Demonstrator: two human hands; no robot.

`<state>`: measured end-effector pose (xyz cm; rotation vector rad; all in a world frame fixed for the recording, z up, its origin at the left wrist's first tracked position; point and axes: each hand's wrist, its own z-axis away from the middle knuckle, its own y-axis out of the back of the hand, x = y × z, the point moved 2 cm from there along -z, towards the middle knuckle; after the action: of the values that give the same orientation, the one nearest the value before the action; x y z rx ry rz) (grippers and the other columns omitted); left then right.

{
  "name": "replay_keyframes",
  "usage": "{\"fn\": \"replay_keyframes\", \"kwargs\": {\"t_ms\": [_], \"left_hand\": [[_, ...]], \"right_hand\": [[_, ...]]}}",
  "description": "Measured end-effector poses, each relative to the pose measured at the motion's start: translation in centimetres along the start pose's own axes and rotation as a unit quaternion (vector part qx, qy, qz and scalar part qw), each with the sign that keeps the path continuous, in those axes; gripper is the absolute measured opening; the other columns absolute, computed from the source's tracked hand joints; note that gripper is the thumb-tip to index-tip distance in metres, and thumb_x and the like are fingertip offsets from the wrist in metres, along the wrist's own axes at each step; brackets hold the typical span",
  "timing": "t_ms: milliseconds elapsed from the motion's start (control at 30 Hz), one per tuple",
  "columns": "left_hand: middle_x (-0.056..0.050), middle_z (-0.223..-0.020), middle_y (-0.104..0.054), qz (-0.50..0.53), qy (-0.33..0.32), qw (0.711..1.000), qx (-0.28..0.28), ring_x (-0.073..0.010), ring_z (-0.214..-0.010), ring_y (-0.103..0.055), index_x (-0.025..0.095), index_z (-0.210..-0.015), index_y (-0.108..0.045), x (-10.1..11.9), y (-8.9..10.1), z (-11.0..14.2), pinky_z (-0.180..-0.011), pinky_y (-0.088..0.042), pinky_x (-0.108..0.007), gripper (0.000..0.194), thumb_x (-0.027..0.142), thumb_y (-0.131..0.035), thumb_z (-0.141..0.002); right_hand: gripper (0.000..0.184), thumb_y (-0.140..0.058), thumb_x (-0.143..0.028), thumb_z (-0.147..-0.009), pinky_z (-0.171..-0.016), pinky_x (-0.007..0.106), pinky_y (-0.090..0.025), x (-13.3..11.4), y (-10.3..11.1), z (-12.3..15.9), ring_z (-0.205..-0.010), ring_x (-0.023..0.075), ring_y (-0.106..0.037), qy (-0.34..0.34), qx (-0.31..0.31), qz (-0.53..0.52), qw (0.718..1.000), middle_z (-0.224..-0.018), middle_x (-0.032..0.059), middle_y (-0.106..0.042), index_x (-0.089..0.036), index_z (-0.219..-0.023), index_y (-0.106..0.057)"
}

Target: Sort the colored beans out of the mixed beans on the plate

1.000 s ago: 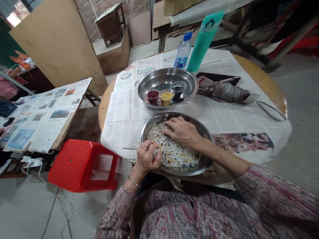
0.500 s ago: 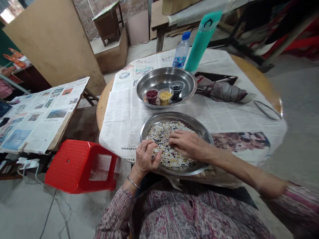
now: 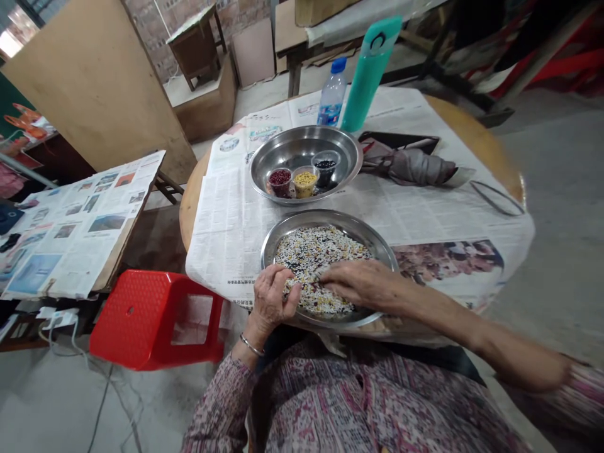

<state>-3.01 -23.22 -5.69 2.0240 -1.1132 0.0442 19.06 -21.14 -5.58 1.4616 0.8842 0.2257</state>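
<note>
A steel pan (image 3: pixel 377 242) full of mixed white, yellow and dark beans (image 3: pixel 321 251) sits at the near edge of a round table. My left hand (image 3: pixel 272 299) grips the pan's near-left rim, fingers curled over it. My right hand (image 3: pixel 361 283) lies flat on the beans at the near side, fingers stretched toward the left hand. Behind it stands a second steel pan (image 3: pixel 287 148) holding three small cups: red beans (image 3: pixel 280 180), yellow beans (image 3: pixel 305 181) and black beans (image 3: pixel 325 168).
Newspaper (image 3: pixel 226 220) covers the round table. A water bottle (image 3: pixel 331 100), a teal flask (image 3: pixel 365 75) and a folded grey umbrella (image 3: pixel 413 167) lie at the back. A red plastic stool (image 3: pixel 151 321) stands left, beside a second newspaper-covered table (image 3: pixel 75 220).
My right hand has slid from the far part of the bean pile toward me and the left hand, leaving the far beans uncovered. The left hand stays on the rim.
</note>
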Motion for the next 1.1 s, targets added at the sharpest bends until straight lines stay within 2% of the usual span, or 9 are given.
{"fn": "replay_keyframes", "kwargs": {"t_ms": [200,333,400,533,667,733,900,1000,1100], "left_hand": [[-0.009,-0.091,-0.066,0.003,0.008,1.0,-0.012,-0.0229,-0.095,-0.066,0.018,-0.099,-0.059,-0.3,-0.1,0.1,-0.085,-0.056,-0.037,0.009,0.024,-0.053,-0.094],[-0.009,-0.092,-0.066,0.002,0.011,1.0,-0.015,-0.0227,-0.095,-0.065,0.017,-0.1,-0.059,-0.3,-0.1,0.2,-0.086,-0.056,-0.038,0.01,0.024,-0.053,-0.095],[-0.01,-0.093,-0.067,0.001,0.01,1.0,-0.014,-0.0229,-0.096,-0.065,0.017,-0.1,-0.059,-0.3,-0.1,0.2,-0.086,-0.057,-0.038,0.011,0.024,-0.052,-0.095],[-0.01,-0.094,-0.067,-0.003,0.009,1.0,-0.012,-0.0228,-0.095,-0.065,0.017,-0.101,-0.059,-0.3,-0.1,0.2,-0.086,-0.057,-0.038,0.012,0.025,-0.052,-0.095],[-0.009,-0.092,-0.066,0.005,0.006,1.0,-0.008,-0.0221,-0.091,-0.064,0.017,-0.098,-0.059,-0.3,-0.2,0.1,-0.083,-0.057,-0.037,0.01,0.024,-0.051,-0.096],[-0.009,-0.091,-0.066,0.009,0.006,1.0,-0.006,-0.022,-0.091,-0.064,0.017,-0.098,-0.059,-0.3,-0.2,0.1,-0.082,-0.057,-0.037,0.01,0.024,-0.052,-0.096],[-0.008,-0.089,-0.066,0.002,0.009,1.0,-0.008,-0.0214,-0.091,-0.065,0.017,-0.097,-0.059,-0.3,-0.1,0.0,-0.083,-0.056,-0.036,0.011,0.024,-0.051,-0.096],[-0.008,-0.088,-0.066,-0.002,0.007,1.0,-0.009,-0.021,-0.089,-0.065,0.017,-0.097,-0.059,-0.2,0.0,-0.1,-0.082,-0.056,-0.036,0.012,0.024,-0.05,-0.096],[-0.008,-0.088,-0.066,-0.002,0.008,1.0,-0.011,-0.0212,-0.09,-0.065,0.017,-0.097,-0.059,-0.2,0.0,-0.1,-0.082,-0.056,-0.036,0.011,0.024,-0.05,-0.097]], "right_hand": [[0.031,-0.046,-0.026,-0.097,-0.089,0.041,-0.053,3.2,0.7,-3.5,-0.107,0.0266,-0.062,-0.091,0.122,0.069,0.986,-0.114,0.0114,-0.071,-0.021,-0.115,-0.071],[0.037,-0.051,-0.033,-0.097,-0.092,0.048,-0.051,2.1,-0.1,-4.4,-0.115,0.0325,-0.056,-0.123,0.145,0.103,0.976,-0.126,0.0169,-0.065,-0.017,-0.126,-0.065],[0.037,-0.054,-0.033,-0.096,-0.094,0.049,-0.051,0.4,-1.0,-4.5,-0.119,0.0327,-0.055,-0.072,0.129,0.079,0.986,-0.129,0.018,-0.063,-0.016,-0.127,-0.064],[0.028,-0.058,-0.024,-0.092,-0.098,0.046,-0.05,-3.1,-2.4,-3.5,-0.118,0.0278,-0.056,0.097,0.073,-0.009,0.993,-0.126,0.0137,-0.066,-0.018,-0.118,-0.068],[0.022,-0.059,-0.02,-0.09,-0.099,0.044,-0.05,-2.9,-2.0,-2.2,-0.114,0.0243,-0.058,0.194,0.041,-0.041,0.979,-0.12,0.0074,-0.071,-0.021,-0.108,-0.071],[0.021,-0.057,-0.017,-0.091,-0.1,0.044,-0.05,-1.0,-1.1,-1.9,-0.116,0.0249,-0.057,0.171,0.057,-0.007,0.984,-0.119,0.0066,-0.071,-0.022,-0.103,-0.073],[0.026,-0.05,-0.015,-0.093,-0.095,0.043,-0.053,3.9,0.9,-2.4,-0.111,0.0272,-0.06,-0.005,0.125,0.102,0.987,-0.117,0.0116,-0.07,-0.018,-0.103,-0.074],[0.029,-0.049,-0.015,-0.092,-0.092,0.043,-0.053,3.9,0.9,-3.1,-0.111,0.0288,-0.059,-0.073,0.128,0.12,0.982,-0.12,0.0157,-0.068,-0.015,-0.111,-0.071],[0.028,-0.05,-0.016,-0.093,-0.091,0.042,-0.053,1.5,-0.1,-3.3,-0.11,0.0281,-0.059,-0.053,0.113,0.083,0.989,-0.117,0.0152,-0.068,-0.016,-0.113,-0.069]]}}
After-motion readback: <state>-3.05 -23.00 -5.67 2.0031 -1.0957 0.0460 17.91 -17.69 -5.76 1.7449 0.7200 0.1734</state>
